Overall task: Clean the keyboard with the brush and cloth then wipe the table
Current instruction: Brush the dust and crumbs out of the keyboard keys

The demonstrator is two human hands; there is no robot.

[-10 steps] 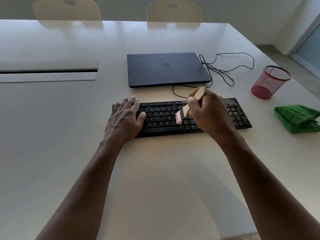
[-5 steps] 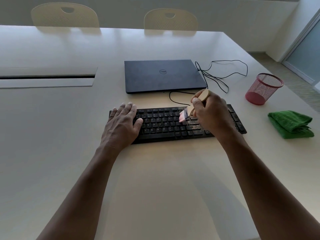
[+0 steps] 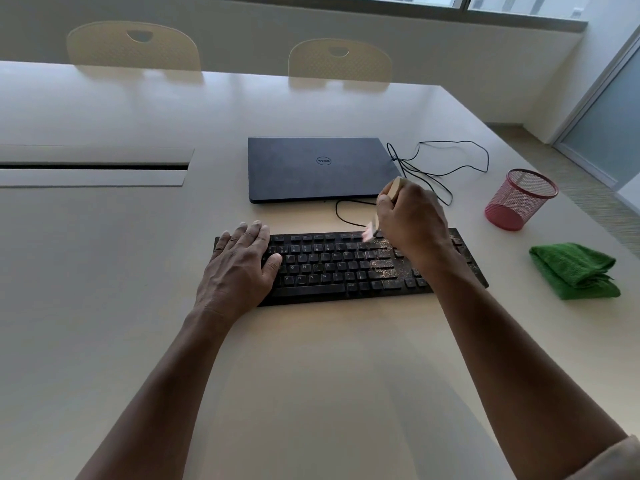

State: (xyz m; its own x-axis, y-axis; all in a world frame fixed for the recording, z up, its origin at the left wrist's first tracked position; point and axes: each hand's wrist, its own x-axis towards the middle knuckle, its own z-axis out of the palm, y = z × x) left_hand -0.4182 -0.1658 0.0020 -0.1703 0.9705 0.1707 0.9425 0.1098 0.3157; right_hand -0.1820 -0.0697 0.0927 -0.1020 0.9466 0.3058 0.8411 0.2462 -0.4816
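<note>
The black keyboard [image 3: 346,268] lies on the table [image 3: 311,375] in front of a closed laptop [image 3: 318,168], with crumbs scattered over its right-hand keys. The right hand [image 3: 412,220] is curled round a wooden brush [image 3: 394,187], bristles blurred at the keyboard's top row, while the left hand [image 3: 239,268] rests flat, fingers straight, on its left end. A folded green cloth [image 3: 575,271] lies well to the right, near a red mesh cup [image 3: 519,199].

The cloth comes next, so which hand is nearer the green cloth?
Right. The right hand grips the brush over the keyboard's right half; the left hand rests on its far-left end, away from the green cloth.
</note>
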